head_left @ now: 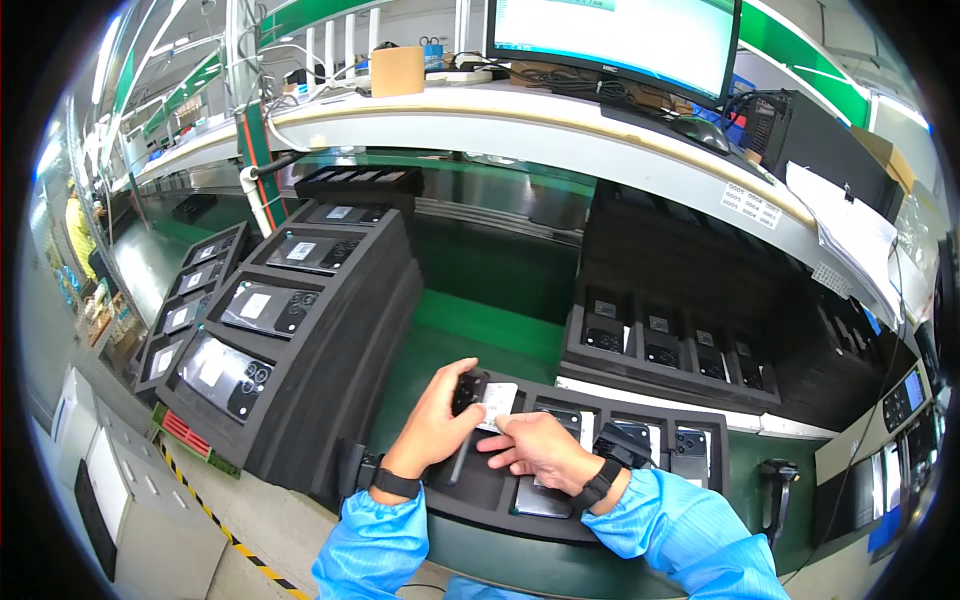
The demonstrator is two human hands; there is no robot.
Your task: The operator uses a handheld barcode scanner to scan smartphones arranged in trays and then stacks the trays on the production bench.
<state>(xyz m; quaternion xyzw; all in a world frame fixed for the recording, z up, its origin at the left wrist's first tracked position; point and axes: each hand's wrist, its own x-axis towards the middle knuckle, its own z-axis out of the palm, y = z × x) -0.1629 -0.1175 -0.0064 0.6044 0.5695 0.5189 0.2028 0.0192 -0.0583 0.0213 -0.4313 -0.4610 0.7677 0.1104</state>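
My left hand grips a dark smartphone upright above the near foam tray, its camera side partly showing. A white label or slip lies against the phone, and my right hand pinches its lower edge between thumb and fingers. Beneath both hands sits the black foam tray; several phones rest in its slots, among them one phone at the right with pale paper beside it. My wrists and hands hide part of the tray.
Tall stacked foam trays with labelled phones stand at left. More foam trays are at back right. A handheld scanner stands on the green bench to the right. Overhead, a shelf carries a monitor and a computer tower.
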